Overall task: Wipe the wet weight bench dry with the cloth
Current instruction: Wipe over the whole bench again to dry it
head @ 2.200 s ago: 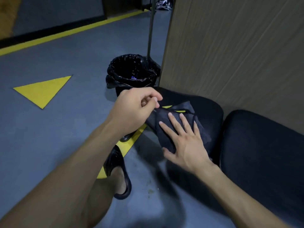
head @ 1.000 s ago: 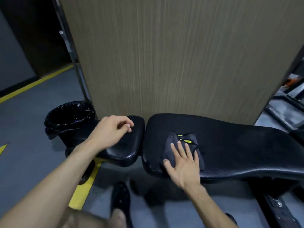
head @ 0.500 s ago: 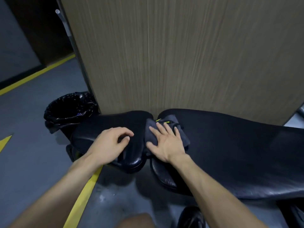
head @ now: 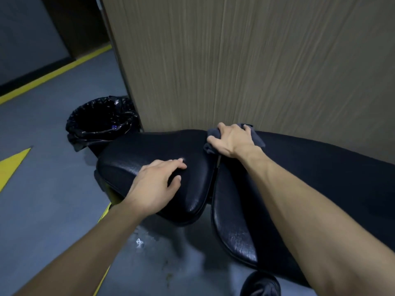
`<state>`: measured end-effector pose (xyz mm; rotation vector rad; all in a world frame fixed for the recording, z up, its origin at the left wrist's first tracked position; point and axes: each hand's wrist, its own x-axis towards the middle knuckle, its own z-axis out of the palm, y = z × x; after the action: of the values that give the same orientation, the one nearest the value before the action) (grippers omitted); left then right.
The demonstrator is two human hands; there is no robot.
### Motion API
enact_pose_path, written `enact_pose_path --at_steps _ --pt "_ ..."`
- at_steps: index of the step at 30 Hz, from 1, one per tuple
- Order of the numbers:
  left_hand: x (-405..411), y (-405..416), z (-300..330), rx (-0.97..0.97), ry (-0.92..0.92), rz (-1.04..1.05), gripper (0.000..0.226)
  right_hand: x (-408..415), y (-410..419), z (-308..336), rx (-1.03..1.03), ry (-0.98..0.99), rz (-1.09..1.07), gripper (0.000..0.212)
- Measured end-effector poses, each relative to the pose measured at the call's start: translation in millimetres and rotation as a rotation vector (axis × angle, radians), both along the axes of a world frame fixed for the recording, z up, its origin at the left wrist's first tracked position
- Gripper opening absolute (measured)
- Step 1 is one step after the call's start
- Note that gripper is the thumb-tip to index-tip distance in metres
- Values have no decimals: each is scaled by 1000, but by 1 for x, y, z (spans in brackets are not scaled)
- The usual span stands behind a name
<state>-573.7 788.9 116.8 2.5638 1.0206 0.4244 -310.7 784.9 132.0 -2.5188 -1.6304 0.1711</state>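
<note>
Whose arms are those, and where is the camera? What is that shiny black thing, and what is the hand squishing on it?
There is no machine here. The arms belong to a person, and the camera sits on that person's head, looking forward and down, so you see what they see. The shiny black thing is a padded weight bench, made of two cushions with a gap between them, standing in front of a wooden wall. The right hand presses a dark cloth onto the far edge of the bench, near the gap, with its fingers curled over the cloth. The left hand lies on the near cushion, fingers relaxed, holding nothing. On the grey floor beside the bench stands a bin with a black bag.
</note>
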Motion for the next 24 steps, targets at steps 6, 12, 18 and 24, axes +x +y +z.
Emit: enact_pose_path --at_steps 6,12,18,24 --pt "5 -4 7 -7 63 18 33 -28 -67 -7 114 21 133 55" --pt "10 -12 21 -27 242 -44 39 -77 -187 -11 175 66 450 63" --pt "23 -45 30 -28 121 -247 33 -42 -269 4 51 65 398 60" --pt "58 -72 43 -42 52 -416 30 35 -323 15 3 23 -39 68"
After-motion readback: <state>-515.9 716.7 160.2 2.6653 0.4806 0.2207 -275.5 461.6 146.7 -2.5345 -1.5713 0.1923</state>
